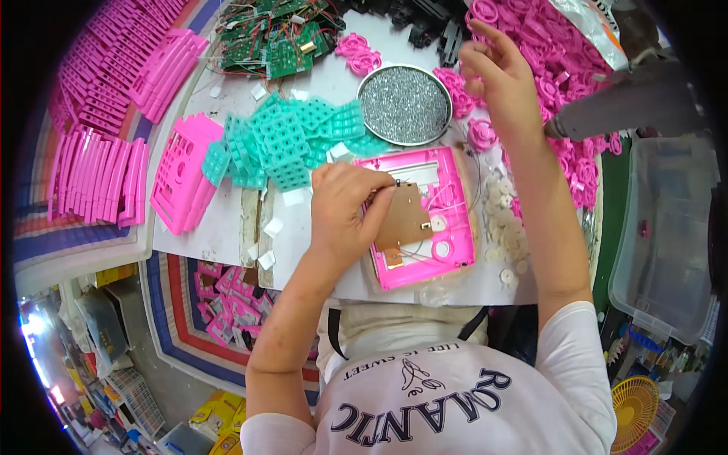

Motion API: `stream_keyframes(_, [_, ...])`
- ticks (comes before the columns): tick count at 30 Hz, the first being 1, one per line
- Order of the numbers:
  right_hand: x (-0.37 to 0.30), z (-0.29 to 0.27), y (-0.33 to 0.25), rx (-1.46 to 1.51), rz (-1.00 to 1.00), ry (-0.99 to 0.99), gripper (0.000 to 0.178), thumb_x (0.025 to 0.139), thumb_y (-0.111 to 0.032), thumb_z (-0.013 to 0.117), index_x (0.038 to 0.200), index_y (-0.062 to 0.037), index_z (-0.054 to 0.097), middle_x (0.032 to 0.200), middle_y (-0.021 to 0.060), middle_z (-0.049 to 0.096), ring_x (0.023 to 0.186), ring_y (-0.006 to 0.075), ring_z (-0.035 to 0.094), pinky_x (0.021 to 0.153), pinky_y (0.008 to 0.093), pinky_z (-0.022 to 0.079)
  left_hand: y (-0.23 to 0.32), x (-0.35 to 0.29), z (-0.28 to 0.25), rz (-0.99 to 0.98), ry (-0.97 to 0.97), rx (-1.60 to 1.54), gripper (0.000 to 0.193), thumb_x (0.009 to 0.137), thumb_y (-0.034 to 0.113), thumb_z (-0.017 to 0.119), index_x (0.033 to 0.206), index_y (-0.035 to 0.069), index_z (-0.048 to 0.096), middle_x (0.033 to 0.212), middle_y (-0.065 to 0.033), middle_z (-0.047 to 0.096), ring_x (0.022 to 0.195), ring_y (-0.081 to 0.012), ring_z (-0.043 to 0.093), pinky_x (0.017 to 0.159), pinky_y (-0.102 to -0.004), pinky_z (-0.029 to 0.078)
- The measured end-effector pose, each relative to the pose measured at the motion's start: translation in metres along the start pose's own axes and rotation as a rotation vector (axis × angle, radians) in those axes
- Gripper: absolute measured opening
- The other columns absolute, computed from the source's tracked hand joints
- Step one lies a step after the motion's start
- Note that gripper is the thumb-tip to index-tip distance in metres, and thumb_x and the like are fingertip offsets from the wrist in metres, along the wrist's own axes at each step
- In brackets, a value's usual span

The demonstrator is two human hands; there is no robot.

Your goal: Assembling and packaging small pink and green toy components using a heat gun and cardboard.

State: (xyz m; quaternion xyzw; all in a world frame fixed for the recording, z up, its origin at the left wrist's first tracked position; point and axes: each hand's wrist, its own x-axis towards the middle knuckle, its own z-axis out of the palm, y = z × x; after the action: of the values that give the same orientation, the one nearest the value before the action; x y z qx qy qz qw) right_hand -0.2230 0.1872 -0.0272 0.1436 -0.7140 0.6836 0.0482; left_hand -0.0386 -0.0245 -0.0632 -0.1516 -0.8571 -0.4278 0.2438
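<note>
My left hand (347,203) is closed in a pinch at the upper left corner of a brown circuit board (402,216), beside a small dark part there. The board lies in an open pink plastic casing (462,220), with thin wires running across the inside. My right hand (497,76) is raised at the far right, over a heap of pink plastic parts (565,76). Its index finger is stretched out, the others loosely bent and apart, and nothing shows in it. Between the hands stands a round dish (406,105) filled with tiny metallic pieces, likely screws.
Teal rubber keypads (284,140) lie left of the dish, with green circuit boards (284,38) behind. Pink casings (186,171) stack at the left. White discs (504,220) lie right of the casing. A grey cylindrical object (629,106) juts in near my right forearm. A clear bin (660,235) stands at right.
</note>
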Motion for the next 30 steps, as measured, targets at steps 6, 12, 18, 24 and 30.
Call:
stream_keyframes(6, [0.099,0.047,0.068,-1.313,-0.779,0.397,0.048,0.083,-0.008,0.065,0.131,-0.0093,0.063,0.113,0.0218,0.067,0.107,0.0381,0.063,0.103,0.0555,0.043,0.004,-0.008,0.002,-0.122,0.054,-0.093,0.011,0.082,0.007,0.077,0.091,0.011,0.072,0.084,-0.001,0.069,0.082,-0.0229,0.059,0.084,-0.0385,0.041])
stream_keyframes(12, [0.122,0.045,0.063,-1.337,-0.356,0.19,0.033,0.09,-0.011,0.058,0.121,-0.014,0.069,0.104,0.0188,0.069,0.103,0.0372,0.065,0.091,0.0521,0.049,0.004,-0.007,0.003,-0.036,0.094,0.024,0.014,0.081,0.003,0.078,0.093,0.009,0.073,0.086,-0.0028,0.07,0.084,-0.0219,0.06,0.085,-0.0363,0.043])
stream_keyframes(18, [-0.017,0.037,-0.013,-0.529,-0.603,-0.254,0.045,0.09,-0.009,0.074,0.134,-0.0022,0.065,0.095,0.0035,0.071,0.085,0.0118,0.066,0.077,0.0281,0.053,-0.002,-0.017,-0.004,-0.082,0.124,0.07,0.013,0.083,0.004,0.077,0.094,0.008,0.073,0.089,-0.0034,0.072,0.084,-0.0209,0.06,0.084,-0.0349,0.043])
stream_keyframes(24, [-0.127,-0.042,-0.067,-0.215,0.365,-0.67,0.033,0.096,-0.012,0.069,0.128,-0.0032,0.069,0.1,0.0038,0.072,0.088,0.0114,0.067,0.079,0.0284,0.055,-0.002,-0.023,0.002,-0.355,0.172,-0.264,0.01,0.085,0.006,0.076,0.094,0.008,0.073,0.088,-0.0038,0.072,0.083,-0.0219,0.058,0.078,-0.0354,0.044])
stream_keyframes(30, [-0.139,-0.011,-0.063,-0.156,0.596,-0.463,0.023,0.101,-0.018,0.065,0.113,0.0023,0.064,0.092,0.0059,0.069,0.075,0.0138,0.069,0.064,0.0299,0.058,-0.001,-0.012,-0.008,-0.176,-0.005,-0.221,0.01,0.084,0.004,0.075,0.093,0.007,0.072,0.088,-0.0048,0.072,0.083,-0.0227,0.06,0.078,-0.0351,0.046])
